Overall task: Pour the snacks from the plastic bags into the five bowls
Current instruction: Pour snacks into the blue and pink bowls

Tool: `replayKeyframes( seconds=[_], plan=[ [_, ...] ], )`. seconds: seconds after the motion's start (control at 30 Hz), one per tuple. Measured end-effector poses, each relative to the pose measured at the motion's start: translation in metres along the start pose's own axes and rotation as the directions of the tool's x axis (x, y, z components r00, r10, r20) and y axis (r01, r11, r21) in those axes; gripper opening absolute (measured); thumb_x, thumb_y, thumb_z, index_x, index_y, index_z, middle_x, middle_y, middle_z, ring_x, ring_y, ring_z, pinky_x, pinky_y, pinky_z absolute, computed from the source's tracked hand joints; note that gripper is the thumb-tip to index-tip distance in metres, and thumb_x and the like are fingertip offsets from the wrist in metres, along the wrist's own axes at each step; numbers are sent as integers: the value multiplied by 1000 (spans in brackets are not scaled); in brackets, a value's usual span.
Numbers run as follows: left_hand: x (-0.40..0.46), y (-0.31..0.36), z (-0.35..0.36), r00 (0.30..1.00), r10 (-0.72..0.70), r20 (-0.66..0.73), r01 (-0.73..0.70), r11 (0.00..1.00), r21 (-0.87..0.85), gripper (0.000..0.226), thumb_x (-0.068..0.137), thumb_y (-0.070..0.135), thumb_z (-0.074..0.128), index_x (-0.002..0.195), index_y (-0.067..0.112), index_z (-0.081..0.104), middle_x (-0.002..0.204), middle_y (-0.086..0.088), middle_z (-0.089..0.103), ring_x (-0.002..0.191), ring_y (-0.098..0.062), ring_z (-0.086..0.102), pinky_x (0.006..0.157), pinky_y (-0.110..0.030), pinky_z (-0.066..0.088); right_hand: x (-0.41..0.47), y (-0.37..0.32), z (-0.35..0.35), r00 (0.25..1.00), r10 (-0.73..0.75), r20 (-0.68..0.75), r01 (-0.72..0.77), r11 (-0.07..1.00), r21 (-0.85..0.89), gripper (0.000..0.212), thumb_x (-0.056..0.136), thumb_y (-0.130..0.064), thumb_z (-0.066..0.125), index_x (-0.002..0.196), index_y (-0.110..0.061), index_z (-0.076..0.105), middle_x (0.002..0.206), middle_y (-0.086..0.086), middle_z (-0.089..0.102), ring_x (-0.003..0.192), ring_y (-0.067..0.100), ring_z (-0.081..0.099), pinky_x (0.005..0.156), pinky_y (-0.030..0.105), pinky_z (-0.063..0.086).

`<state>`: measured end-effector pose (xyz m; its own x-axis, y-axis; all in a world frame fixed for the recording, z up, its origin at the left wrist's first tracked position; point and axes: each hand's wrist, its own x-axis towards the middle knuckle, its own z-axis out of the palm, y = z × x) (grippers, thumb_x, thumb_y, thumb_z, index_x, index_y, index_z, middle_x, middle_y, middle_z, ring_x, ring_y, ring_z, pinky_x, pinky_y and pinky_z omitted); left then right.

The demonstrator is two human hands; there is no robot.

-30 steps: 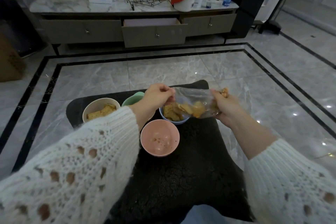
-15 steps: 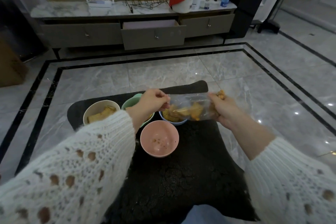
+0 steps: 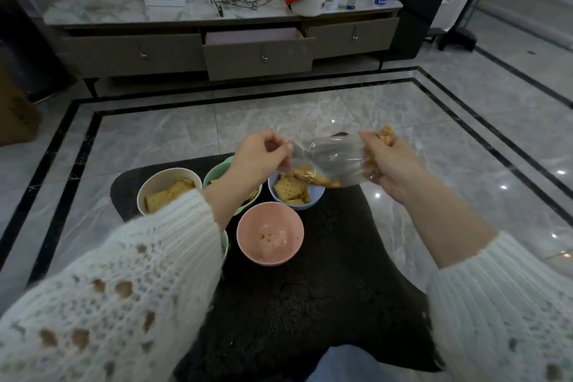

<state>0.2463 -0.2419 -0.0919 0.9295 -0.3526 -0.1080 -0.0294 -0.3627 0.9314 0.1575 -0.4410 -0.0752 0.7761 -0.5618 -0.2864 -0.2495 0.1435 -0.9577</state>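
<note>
A clear plastic bag [image 3: 333, 161] with a few orange crackers in its low corner hangs over the blue bowl [image 3: 313, 199], which holds square crackers. My left hand [image 3: 259, 153] pinches the bag's left end. My right hand [image 3: 389, 161] grips its right end, higher up, with a cracker piece at the fingertips. The pink bowl [image 3: 269, 234] nearer me holds only crumbs. A cream bowl [image 3: 148, 187] with crackers sits at the left. My left forearm partly covers a green bowl [image 3: 217, 172]. A second green bowl's rim [image 3: 225, 245] peeks from under my left sleeve.
The bowls stand on a black mat [image 3: 310, 304] laid on the glossy grey tiled floor [image 3: 465, 195]. A low cabinet [image 3: 229, 49] with an open middle drawer stands at the far side. A cardboard box [image 3: 15, 115] sits at the far left.
Both hands have lifted the bag, with the right end raised higher. The crackers slid down to the bag's left corner, and more crackers now lie in the blue bowl.
</note>
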Motion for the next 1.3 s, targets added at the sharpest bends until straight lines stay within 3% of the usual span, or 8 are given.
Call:
replayKeyframes(
  seconds=[0.17, 0.4, 0.57, 0.7, 0.8, 0.9, 1.17, 1.3],
  plan=[
    [-1, -12, 0, 994, -91, 52, 89, 995, 36, 13, 94, 3, 59, 104, -5, 61, 89, -21, 65, 46, -2, 65, 47, -13, 53, -3, 11, 0, 996, 83, 39, -82, 996, -44, 12, 97, -28, 63, 100, -17, 63, 82, 1, 68, 63, 10, 66, 51, 25, 52],
    [3, -13, -2, 1000, -19, 6, 18, 999, 45, 11, 93, 9, 62, 98, -1, 64, 78, -10, 69, 62, -9, 68, 61, -20, 58, 3, -7, 8, 999, -38, 33, 40, 997, -70, 17, 96, -30, 66, 96, -13, 63, 73, -2, 63, 62, 12, 61, 64, 29, 52],
    [2, -13, 2, 997, -57, 44, 56, 998, 35, 11, 93, 8, 61, 100, -1, 62, 78, -13, 68, 62, -10, 67, 63, -23, 60, -1, 2, 6, 998, 53, 43, -50, 996, -70, 14, 96, -28, 65, 99, -15, 66, 86, 4, 74, 77, 20, 72, 81, 42, 62],
    [5, -4, 1, 998, -26, 61, 27, 999, -24, 7, 93, 6, 61, 97, 1, 61, 77, -10, 66, 68, -17, 67, 64, -24, 59, 0, -7, -1, 1000, -11, 14, 11, 1000, -28, 12, 97, -28, 64, 91, -18, 62, 66, -6, 64, 48, 3, 63, 51, 25, 52],
    [1, -10, 1, 993, -75, 89, 72, 997, 40, 6, 92, 8, 63, 96, 4, 62, 87, -15, 70, 73, -20, 70, 64, -24, 60, 0, 3, -7, 999, 37, 27, -35, 997, -68, 11, 96, -28, 65, 92, -17, 63, 62, -6, 64, 43, 1, 62, 44, 21, 48],
    [1, -8, 2, 992, -74, 104, 68, 996, 56, 12, 92, 8, 63, 103, 1, 63, 87, -13, 68, 70, -16, 68, 56, -16, 57, -2, 14, -9, 995, 100, -5, -100, 994, -49, 15, 95, -30, 67, 87, -18, 62, 69, -3, 65, 46, 4, 64, 43, 22, 48],
    [8, 14, 3, 986, -10, 168, 7, 1000, 19, 5, 92, 11, 64, 95, 7, 63, 83, -11, 69, 71, -17, 71, 71, -30, 62, -5, 14, -16, 992, 128, -10, -126, 989, 76, 13, 96, -27, 66, 89, -18, 60, 74, 0, 64, 47, 6, 65, 40, 21, 48],
    [8, 24, 3, 981, -3, 192, -5, 999, 41, 6, 92, 10, 64, 96, 6, 63, 87, -12, 69, 73, -18, 71, 73, -32, 62, -11, 17, -21, 984, 177, -16, -174, 979, 107, 9, 96, -26, 66, 93, -18, 62, 84, 2, 65, 70, 14, 65, 53, 29, 52]
  ],
)
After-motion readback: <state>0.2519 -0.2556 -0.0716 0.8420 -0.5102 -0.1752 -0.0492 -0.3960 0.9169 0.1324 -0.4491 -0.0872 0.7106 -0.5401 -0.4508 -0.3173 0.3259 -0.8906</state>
